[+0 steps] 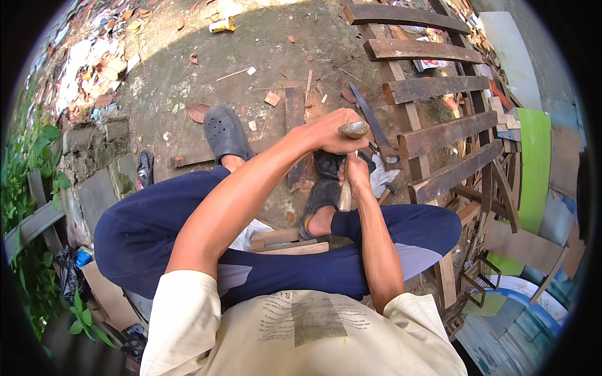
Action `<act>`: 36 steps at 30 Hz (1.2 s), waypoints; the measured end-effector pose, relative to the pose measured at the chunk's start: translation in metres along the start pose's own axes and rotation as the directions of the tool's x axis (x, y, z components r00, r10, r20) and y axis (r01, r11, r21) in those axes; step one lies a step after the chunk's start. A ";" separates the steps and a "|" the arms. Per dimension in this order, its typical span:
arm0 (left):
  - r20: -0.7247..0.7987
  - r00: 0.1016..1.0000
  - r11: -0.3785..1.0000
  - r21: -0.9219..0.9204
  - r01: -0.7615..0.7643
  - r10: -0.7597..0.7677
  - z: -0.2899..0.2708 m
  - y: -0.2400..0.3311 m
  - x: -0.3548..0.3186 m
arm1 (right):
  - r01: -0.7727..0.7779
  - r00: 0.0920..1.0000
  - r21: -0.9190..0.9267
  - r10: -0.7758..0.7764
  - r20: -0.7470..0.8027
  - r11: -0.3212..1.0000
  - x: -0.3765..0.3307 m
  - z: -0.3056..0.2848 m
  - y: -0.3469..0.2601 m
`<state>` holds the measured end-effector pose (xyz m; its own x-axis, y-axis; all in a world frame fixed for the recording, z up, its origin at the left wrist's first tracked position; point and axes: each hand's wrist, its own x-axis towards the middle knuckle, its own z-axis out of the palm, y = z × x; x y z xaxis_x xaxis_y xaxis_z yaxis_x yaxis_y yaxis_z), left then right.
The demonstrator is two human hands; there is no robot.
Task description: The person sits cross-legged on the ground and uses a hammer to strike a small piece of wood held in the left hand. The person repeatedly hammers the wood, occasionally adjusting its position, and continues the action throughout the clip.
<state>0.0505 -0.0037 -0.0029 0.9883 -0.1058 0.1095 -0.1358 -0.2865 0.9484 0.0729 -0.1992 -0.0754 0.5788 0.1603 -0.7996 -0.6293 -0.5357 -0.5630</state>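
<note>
My left hand (337, 130) is closed beside a rounded, worn grey-brown tool end (354, 130) that points up toward me. Just below it, my right hand (356, 172) wraps round a pale wooden handle (345, 197), whose lower end sticks out toward my body. Whether the two pieces belong to one tool is hidden by the fingers. Under my hands lies black plastic (326, 164), by my right clog (321, 202). A handsaw (370, 116) with a wooden grip rests just right of my hands, its blade pointing away.
A slatted frame of dark wood (448, 128) stands at the right. Loose dark boards (295, 116) lie on the ground ahead, near my left clog (227, 133). Cut wood pieces (276, 238) are between my legs. A broken block wall (94, 150) rises at the left.
</note>
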 end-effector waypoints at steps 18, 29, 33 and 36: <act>0.098 0.993 0.997 -0.040 -0.061 0.064 0.012 -0.013 0.034 | -0.021 0.993 0.076 0.011 0.118 0.997 0.013 -0.009 -0.013; 0.130 0.987 0.995 -0.029 0.095 -0.090 0.005 -0.006 0.038 | -0.022 0.995 0.061 0.016 0.097 0.998 0.010 -0.006 -0.006; -0.187 0.976 0.994 -0.029 0.107 -0.111 0.004 -0.014 0.035 | -0.029 0.999 0.131 0.023 0.046 0.991 0.010 0.000 -0.011; -0.408 0.868 0.957 -0.183 0.225 -0.282 -0.014 -0.028 0.031 | 0.031 1.000 0.204 -0.029 -0.011 0.979 0.005 -0.003 -0.018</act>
<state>0.0856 0.0142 -0.0224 0.9245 0.3777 -0.0509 0.1048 -0.1234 0.9868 0.0887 -0.1907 -0.0686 0.6023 0.1669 -0.7806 -0.7039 -0.3503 -0.6179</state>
